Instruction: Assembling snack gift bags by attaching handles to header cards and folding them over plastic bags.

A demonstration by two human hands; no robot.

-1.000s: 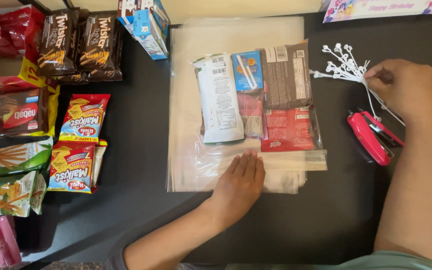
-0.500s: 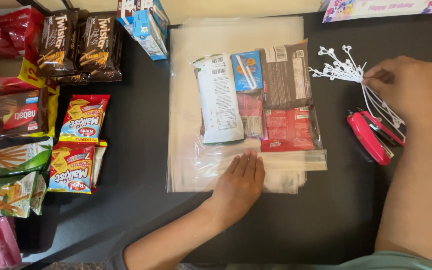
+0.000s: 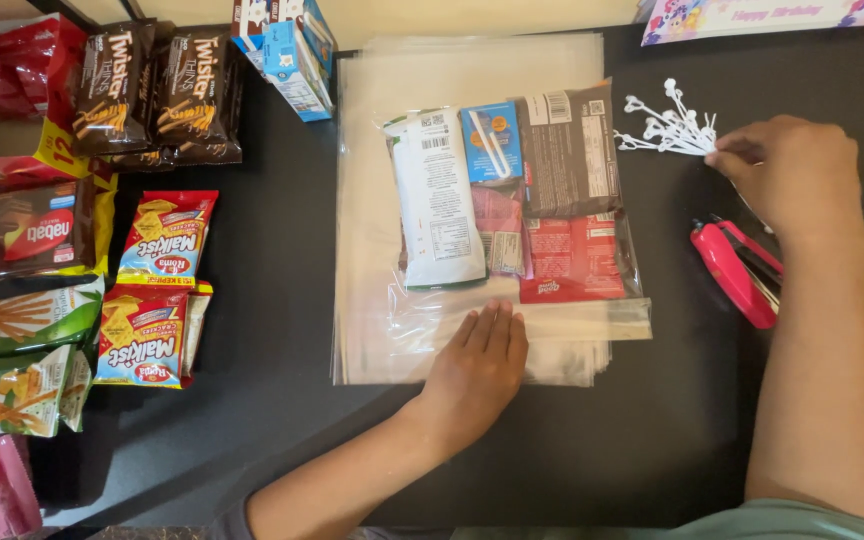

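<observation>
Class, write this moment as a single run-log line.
left hand: flat on filled clear bag | right hand: pinching white ties | red stapler: idle beside

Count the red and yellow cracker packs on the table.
2, both left of the stack of clear bags: one cracker pack nearer the brown packs, the other cracker pack just below it, beside the green stick-snack packs. More may lie underneath.

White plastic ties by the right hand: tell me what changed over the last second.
The right hand pinched the bunch of white plastic ties and drew it up and away from the red stapler. The left hand stayed flat on the clear snack-filled bag.
</observation>
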